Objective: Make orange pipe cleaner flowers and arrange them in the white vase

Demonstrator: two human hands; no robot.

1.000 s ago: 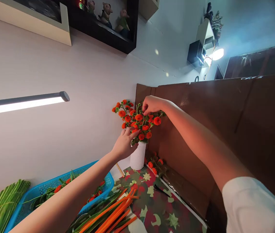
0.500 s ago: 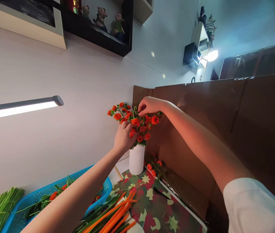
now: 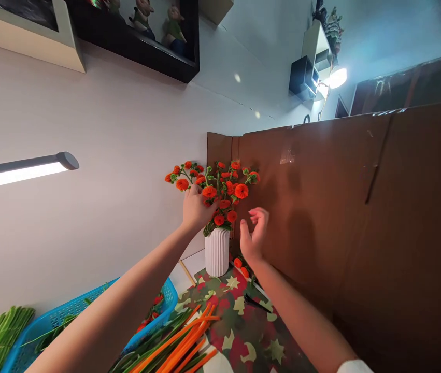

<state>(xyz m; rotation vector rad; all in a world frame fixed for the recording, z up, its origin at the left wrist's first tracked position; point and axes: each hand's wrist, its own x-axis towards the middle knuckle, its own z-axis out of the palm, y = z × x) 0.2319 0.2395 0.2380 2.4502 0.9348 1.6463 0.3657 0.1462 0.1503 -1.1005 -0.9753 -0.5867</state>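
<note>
A bunch of fuzzy red-orange flowers on green stems stands in a white ribbed vase. My left hand is in the left side of the bunch, its fingers closed around stems that the blooms partly hide. To the right of the flowers and apart from them is my right hand, with nothing in it; the thumb is apart from the loosely curled fingers. More orange flowers lie behind the vase on its right.
A blue basket with flowers and greenery stands at left, beside a bundle of green stems. Orange strips and green ones lie on the camouflage-patterned mat. A cardboard wall rises at right. A dark slim tool lies on the mat.
My right hand has left the top of the bunch and come down to its right side, fingers apart from the flowers. My left hand stays in the bunch. The view has shifted slightly.
</note>
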